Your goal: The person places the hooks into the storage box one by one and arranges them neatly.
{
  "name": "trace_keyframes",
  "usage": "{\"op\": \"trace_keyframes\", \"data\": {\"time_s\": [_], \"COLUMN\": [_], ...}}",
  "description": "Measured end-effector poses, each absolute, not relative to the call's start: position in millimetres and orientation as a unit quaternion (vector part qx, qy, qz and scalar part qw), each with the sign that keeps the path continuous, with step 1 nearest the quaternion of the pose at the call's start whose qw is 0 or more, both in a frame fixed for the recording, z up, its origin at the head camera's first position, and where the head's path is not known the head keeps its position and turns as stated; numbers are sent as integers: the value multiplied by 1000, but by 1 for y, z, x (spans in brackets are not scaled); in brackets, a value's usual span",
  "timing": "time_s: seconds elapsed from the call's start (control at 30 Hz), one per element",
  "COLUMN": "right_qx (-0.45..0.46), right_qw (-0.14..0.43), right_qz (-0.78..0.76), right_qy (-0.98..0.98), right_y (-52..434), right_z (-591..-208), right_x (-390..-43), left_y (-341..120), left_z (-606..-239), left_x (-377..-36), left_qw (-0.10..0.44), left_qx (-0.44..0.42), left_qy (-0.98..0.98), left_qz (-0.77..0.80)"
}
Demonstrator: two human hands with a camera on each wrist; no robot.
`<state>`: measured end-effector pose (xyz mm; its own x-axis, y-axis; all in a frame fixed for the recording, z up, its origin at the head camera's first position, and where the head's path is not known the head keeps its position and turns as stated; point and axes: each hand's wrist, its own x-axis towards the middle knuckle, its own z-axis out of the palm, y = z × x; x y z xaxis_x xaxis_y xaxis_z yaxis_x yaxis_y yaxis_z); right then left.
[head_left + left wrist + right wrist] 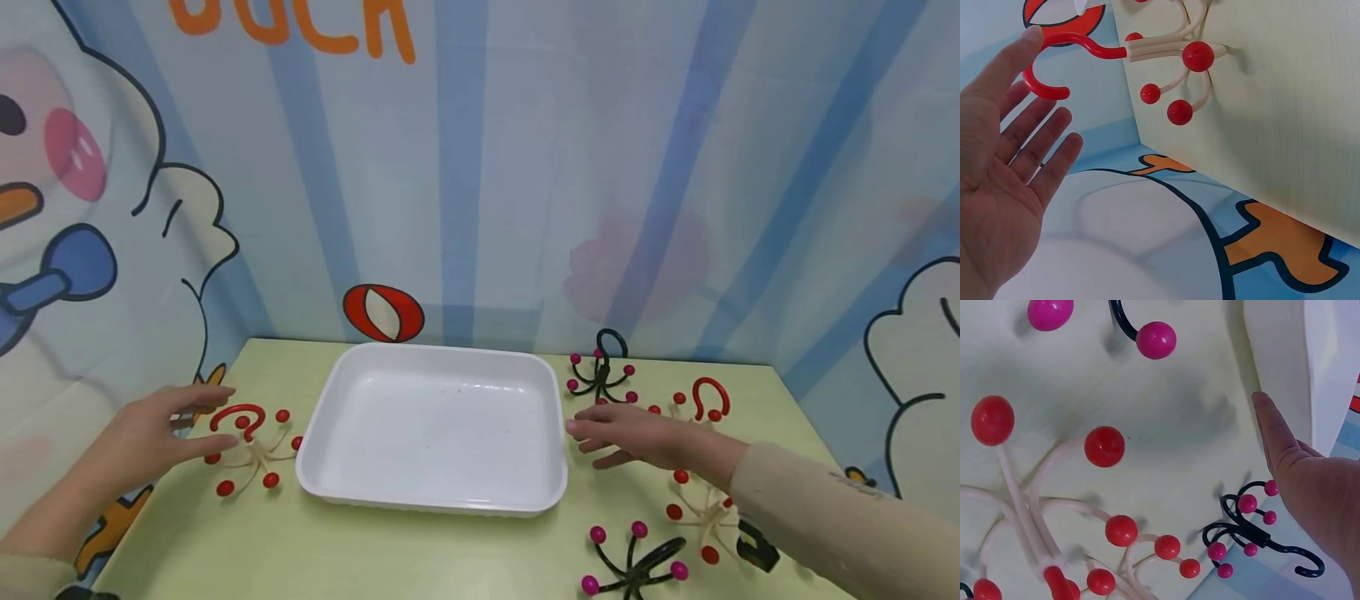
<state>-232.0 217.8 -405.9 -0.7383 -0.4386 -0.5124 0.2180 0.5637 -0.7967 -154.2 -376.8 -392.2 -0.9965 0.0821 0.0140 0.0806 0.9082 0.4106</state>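
Note:
My left hand (153,435) is open at the table's left edge, fingers straight. In the left wrist view its index fingertip (1032,34) lies against the red hook (1054,62) of a cream spider-shaped hanger with red balls (251,450). Straight-fingered and holding nothing, my right hand (630,435) hovers low just right of the white tray (551,492). A black hanger with pink balls (602,375) lies just behind that hand. In the right wrist view the fingers (1275,434) point along the tray's wall (1279,356).
Right of the tray lie more hangers: a cream one with a red hook (702,402), another cream one (701,512) partly under my right forearm, and a black one (637,565) at the front. Cartoon-printed walls close the table on three sides.

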Motion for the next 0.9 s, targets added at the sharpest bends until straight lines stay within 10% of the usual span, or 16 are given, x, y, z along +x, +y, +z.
{"op": "trace_keyframes", "data": {"time_s": [0.9], "right_qx": [-73], "right_qw": [359], "right_qz": [-512], "right_qy": [777], "right_y": [205], "right_z": [-442], "right_x": [-233], "left_y": [-374], "left_z": [-399], "left_x": [-164], "left_qw": [-41], "left_qx": [55], "left_qy": [972], "left_qz": [223]}}
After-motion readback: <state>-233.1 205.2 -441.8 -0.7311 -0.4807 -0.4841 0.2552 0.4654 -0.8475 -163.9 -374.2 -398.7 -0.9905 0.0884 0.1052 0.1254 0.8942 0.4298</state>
